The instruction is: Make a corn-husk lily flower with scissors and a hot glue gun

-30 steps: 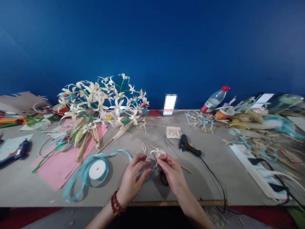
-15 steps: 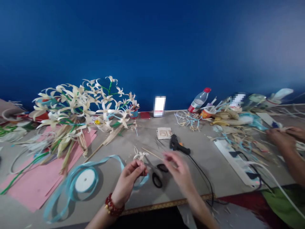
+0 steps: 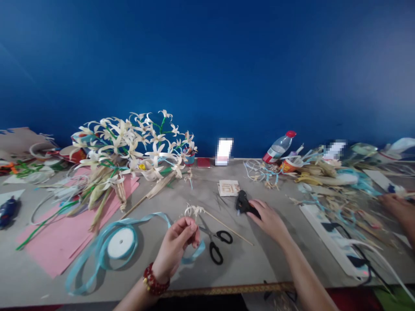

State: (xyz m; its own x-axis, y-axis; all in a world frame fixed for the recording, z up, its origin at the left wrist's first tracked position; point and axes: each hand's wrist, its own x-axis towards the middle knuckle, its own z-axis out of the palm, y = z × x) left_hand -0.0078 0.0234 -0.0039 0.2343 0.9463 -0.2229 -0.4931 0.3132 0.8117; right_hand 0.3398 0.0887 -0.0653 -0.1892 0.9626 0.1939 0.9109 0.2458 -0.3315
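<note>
My left hand (image 3: 177, 244), with a red bead bracelet at the wrist, is closed in a pinch. A small pale flower (image 3: 194, 210) with curled petals shows just above its fingertips. My right hand (image 3: 269, 220) has its fingers round the handle of a black hot glue gun (image 3: 241, 201) lying on the table. Between my hands lie scissors (image 3: 215, 254) with black handles and a thin stick (image 3: 231, 228). Close to my left hand is a roll of light blue ribbon (image 3: 120, 242), its loose end running behind the hand.
Pale flowers on green stems (image 3: 129, 140) and pink paper sheets (image 3: 53, 246) cover the left. At right are a white power strip (image 3: 319, 231), a tilted bottle (image 3: 279, 147) and dry husk scraps. Another person's hand (image 3: 397, 207) is at the right edge.
My right hand has moved right and forward from above the scissors onto the glue gun. My left hand keeps its pinch. The view has shifted slightly left and up.
</note>
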